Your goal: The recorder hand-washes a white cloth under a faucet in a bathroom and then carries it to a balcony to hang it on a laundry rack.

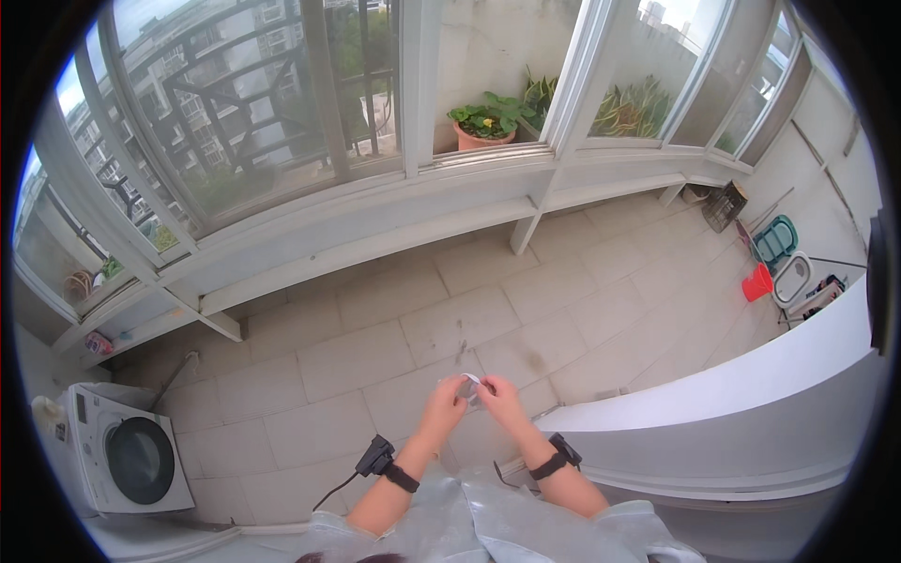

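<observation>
My left hand [445, 402] and my right hand [501, 396] are close together in front of my body, at the lower middle. Between their fingertips is a small, thin white and greyish thing [471, 380], too small to name. The fingers of both hands are closed in a pinch on it, the left from one side and the right from the other. It is held in the air over the tiled floor [357, 324]. Each wrist wears a black strap with a small black device.
A white front-loading washing machine [131, 450] stands at the lower left. Low shelves [375, 249] run beneath the windows. A white curved wall [713, 403] bounds the right. A red bucket [756, 281], a green folding stool [776, 239] and a dark crate [725, 206] stand far right.
</observation>
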Motion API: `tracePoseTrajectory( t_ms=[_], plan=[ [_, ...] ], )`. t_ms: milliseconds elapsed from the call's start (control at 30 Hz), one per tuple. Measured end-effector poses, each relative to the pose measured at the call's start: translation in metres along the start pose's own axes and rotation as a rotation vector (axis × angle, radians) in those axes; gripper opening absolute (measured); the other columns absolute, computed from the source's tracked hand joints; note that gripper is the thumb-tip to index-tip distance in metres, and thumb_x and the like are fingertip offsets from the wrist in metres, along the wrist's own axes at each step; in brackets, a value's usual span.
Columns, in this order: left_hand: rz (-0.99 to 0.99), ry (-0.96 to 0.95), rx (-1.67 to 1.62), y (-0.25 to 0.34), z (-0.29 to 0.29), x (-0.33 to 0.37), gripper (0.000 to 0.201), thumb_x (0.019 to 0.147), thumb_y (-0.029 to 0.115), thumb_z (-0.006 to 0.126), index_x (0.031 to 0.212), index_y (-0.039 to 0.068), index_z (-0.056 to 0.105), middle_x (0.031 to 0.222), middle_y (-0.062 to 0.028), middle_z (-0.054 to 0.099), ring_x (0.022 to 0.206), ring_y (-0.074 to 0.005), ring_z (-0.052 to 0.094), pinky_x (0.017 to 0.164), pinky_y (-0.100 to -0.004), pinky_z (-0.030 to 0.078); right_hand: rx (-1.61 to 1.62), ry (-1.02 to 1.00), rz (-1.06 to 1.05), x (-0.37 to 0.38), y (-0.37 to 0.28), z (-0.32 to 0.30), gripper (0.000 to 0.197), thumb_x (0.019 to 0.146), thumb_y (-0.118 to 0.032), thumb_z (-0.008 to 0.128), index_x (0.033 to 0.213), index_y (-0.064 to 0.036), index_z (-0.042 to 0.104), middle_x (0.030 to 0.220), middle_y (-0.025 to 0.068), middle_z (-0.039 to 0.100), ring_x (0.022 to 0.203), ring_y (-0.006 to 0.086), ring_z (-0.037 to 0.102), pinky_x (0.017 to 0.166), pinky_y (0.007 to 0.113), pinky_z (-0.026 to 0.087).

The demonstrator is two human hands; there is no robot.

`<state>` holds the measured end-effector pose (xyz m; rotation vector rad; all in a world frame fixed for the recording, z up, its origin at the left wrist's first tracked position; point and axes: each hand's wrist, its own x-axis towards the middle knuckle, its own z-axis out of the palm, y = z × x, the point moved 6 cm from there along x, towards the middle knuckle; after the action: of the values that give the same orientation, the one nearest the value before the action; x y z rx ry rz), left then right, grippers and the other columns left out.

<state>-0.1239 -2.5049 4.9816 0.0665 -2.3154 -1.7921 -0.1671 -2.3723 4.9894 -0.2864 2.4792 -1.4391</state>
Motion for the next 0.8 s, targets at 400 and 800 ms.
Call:
tracePoseTrajectory(
  t_ms=[400, 800],
  plan=[
    [0.27, -0.219, 0.19, 0.08, 0.151, 0.336, 0.034, 0.066, -0.006, 0.049, 0.097, 0.002, 0.061, 0.095, -0.0127, 0.06, 0.063, -0.022, 0.055, 0.056, -0.0277, 0.044, -0.033, 0.355, -0.076, 0.268, 0.023, -0.251, 0.018, 0.075, -0.017, 0.055, 0.079, -0.0002, 0.058, 0.074, 0.0138, 0.055, 0.069, 0.0286, 0.053, 0.061, 0.036, 0.043],
    [0.726, -0.392, 0.289, 0.237, 0.584, 0.667, 0.045, 0.069, -0.01, 0.049, 0.112, -0.002, 0.053, 0.099, -0.0171, 0.06, 0.07, -0.0243, 0.058, 0.063, -0.0302, 0.046, -0.15, 0.601, -0.014, 0.51, 0.157, -0.689, 0.019, 0.073, -0.017, 0.057, 0.076, 0.0009, 0.055, 0.073, 0.0174, 0.056, 0.066, 0.0323, 0.054, 0.058, 0.039, 0.043]
  ],
)
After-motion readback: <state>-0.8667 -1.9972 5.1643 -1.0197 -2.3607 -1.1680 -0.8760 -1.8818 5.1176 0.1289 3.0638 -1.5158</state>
